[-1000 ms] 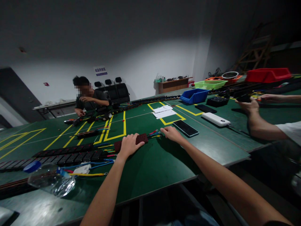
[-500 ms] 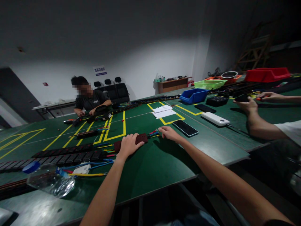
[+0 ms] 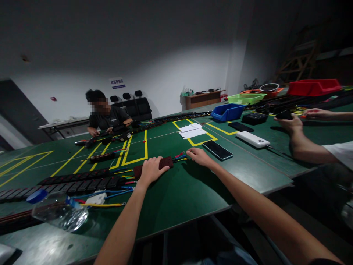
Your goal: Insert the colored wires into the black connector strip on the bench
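My left hand [image 3: 150, 170] lies over a dark reddish block [image 3: 165, 163] on the green table [image 3: 182, 195], fingers curled on its top and holding it down. My right hand [image 3: 199, 156] rests on the table just right of the block, its fingers closed at the ends of several coloured wires [image 3: 180, 156] that stick out of the block. What the fingertips pinch is hidden.
Rows of black blocks [image 3: 79, 183] with coloured leads lie left. A plastic bottle [image 3: 56, 213] lies near the front-left edge. A phone [image 3: 217, 150], a white power bank [image 3: 253, 139], papers [image 3: 192, 130] and a blue bin [image 3: 227, 112] lie beyond. Another person's arm [image 3: 300, 143] is at right; a seated person [image 3: 106, 116] works opposite.
My right hand has crept slightly left toward the wire ends. My left hand stays on the block. The seated person opposite shifted a little.
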`<state>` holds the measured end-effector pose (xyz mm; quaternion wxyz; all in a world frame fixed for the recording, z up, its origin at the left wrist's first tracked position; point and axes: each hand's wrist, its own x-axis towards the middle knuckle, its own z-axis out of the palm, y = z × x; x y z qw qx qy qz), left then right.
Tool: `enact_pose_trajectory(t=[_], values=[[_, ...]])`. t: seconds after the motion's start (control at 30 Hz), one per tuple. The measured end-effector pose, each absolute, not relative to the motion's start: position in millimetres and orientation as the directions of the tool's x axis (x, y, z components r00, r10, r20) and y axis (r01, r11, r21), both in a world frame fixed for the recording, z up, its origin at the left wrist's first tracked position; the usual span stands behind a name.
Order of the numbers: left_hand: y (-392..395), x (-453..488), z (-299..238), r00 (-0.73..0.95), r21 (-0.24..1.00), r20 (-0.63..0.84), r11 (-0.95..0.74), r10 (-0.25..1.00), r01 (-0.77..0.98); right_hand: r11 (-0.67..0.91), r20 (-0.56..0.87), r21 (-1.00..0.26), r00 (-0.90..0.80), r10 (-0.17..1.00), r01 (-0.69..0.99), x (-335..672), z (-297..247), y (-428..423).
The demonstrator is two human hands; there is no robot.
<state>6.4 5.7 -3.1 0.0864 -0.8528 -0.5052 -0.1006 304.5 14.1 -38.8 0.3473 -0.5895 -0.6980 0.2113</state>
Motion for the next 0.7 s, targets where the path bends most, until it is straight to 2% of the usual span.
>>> enact_pose_trajectory(t=[0.1, 0.2, 0.3, 0.47, 0.7], values=[[5.4, 6.3, -3.1, 0.472, -0.05, 0.261, -0.476, 0.842, 0.878, 0.205, 0.246, -0.653, -0.053, 0.968, 0.729, 305.4, -36.6, 12.3], [5.2, 6.6, -2.4, 0.477, -0.055, 0.262, -0.48, 0.839, 0.875, 0.228, 0.252, -0.681, -0.07, 0.965, 0.696, 306.0, -33.0, 11.3], [4.9, 7.0, -1.4, 0.477, -0.063, 0.26, -0.478, 0.84, 0.876, 0.183, 0.22, -0.695, -0.036, 0.975, 0.696, 306.1, -30.7, 10.3], [4.3, 7.5, -0.6, 0.475, -0.072, 0.253, -0.474, 0.843, 0.878, 0.083, 0.156, -0.596, 0.014, 0.988, 0.799, 304.0, -30.8, 7.7], [4.7, 7.0, -0.8, 0.481, -0.072, 0.261, -0.48, 0.837, 0.874, 0.086, 0.106, -0.67, -0.02, 0.994, 0.737, 305.8, -34.1, 12.9]])
